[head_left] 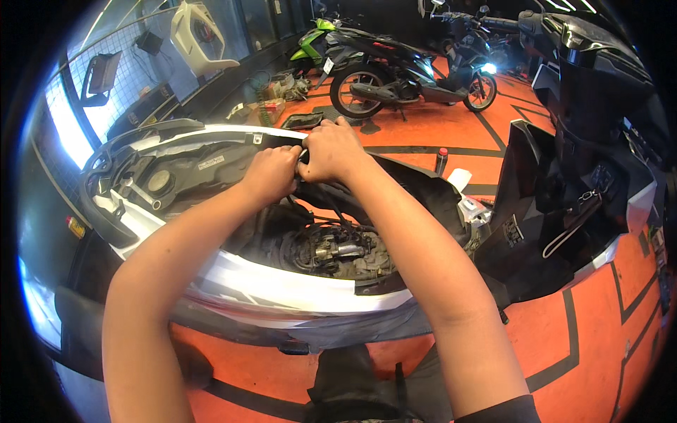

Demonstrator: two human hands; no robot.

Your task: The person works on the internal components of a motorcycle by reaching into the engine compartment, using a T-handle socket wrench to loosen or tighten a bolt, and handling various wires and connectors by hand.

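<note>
A white and black scooter [282, 287] stands in front of me with its seat off, so the engine [342, 248] shows through the opening in its middle. Both hands meet over the far side of that opening, side by side. My left hand [276, 169] is closed, its fingers curled. Closed as well, my right hand [330, 151] presses against it. Between them a small black part [304, 155] shows; the fingers hide most of it, and its kind cannot be made out. Left of my hands is the round fuel cap [161, 182] in the black rear tray.
Beyond the scooter, a black motor scooter [405, 81] is parked on the orange floor [543, 338]. A dark can with a red cap [442, 161] stands near the far side. The front panel and handlebar [584, 39] rise at right. White bodywork [197, 39] hangs at the back left.
</note>
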